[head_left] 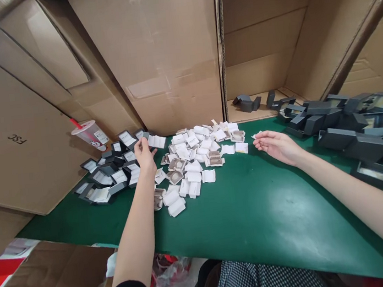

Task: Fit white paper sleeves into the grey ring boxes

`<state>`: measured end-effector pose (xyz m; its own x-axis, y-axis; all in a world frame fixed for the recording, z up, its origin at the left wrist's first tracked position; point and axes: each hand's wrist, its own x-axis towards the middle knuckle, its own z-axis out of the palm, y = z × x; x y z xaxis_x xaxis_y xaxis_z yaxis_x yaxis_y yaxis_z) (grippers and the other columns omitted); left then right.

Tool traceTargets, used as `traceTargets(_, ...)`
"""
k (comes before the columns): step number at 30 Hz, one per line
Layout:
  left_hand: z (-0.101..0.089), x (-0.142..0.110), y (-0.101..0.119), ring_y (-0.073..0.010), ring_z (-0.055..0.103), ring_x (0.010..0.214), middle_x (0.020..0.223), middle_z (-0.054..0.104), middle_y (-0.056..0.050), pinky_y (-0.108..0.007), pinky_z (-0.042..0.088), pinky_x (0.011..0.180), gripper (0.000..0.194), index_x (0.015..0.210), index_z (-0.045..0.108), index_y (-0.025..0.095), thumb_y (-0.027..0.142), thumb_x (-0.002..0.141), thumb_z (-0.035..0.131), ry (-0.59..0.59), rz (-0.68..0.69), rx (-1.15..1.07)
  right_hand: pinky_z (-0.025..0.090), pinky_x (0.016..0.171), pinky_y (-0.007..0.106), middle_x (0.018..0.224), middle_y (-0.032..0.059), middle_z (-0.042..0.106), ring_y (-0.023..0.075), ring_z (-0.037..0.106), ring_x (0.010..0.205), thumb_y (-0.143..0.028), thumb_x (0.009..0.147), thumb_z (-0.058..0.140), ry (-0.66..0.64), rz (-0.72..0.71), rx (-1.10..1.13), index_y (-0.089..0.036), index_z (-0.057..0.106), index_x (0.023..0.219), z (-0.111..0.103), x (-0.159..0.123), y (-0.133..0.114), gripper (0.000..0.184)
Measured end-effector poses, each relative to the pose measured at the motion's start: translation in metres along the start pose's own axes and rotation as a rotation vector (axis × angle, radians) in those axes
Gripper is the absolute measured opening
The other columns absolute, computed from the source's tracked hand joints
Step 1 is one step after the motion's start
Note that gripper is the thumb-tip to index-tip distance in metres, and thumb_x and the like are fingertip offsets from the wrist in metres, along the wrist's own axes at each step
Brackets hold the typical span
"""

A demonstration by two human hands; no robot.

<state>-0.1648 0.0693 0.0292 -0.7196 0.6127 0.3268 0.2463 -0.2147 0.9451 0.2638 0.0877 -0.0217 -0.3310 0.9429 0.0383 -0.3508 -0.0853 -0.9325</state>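
My left hand point(145, 157) reaches to the right edge of a cluster of small open dark boxes point(119, 175) with white inserts. Its fingers close on a small dark box point(146, 135), mostly hidden behind them. Beside these fingertips lies a white folded card insert point(157, 141). Out to the right, over the green table, my right hand point(276, 145) pinches a small white card piece point(256, 135) between thumb and fingers. Between both hands spreads a heap of white card inserts point(192, 150), some turned to show greyish-brown hollow sides.
More open dark boxes point(362, 128) are piled on the right of the green table point(255, 219). A few dark boxes point(247, 103) sit inside an open carton point(269, 38) behind. A cup with a red straw point(91, 134) stands at the back left, beside large cartons point(163, 50).
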Motion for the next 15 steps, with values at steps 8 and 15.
traceTargets(8,0.0006,-0.0044,0.0007,-0.012,0.063,0.077,0.091,0.061,-0.003,-0.027,0.057,0.073,0.024,0.097,0.061,0.015,0.021,0.075,0.07,0.066,0.038,0.0,0.049,0.074,0.029,0.084,0.0036,0.07,0.0132,0.061,0.077,-0.025,0.071,0.078,0.007,0.001,-0.007,-0.021,0.073,0.087,0.001,-0.0001,-0.0009,0.017)
traceTargets(15,-0.0017,0.0007,-0.001,-0.0218,0.055,0.124,0.141,0.047,-0.013,-0.032,0.05,0.1,0.066,0.127,0.052,0.02,-0.002,0.065,0.06,-0.016,0.03,0.004,0.049,0.076,0.03,0.084,0.0037,0.069,0.0138,0.061,0.078,-0.026,0.072,0.078,-0.006,-0.013,-0.044,-0.021,0.073,0.088,-0.0009,-0.001,0.0008,0.018)
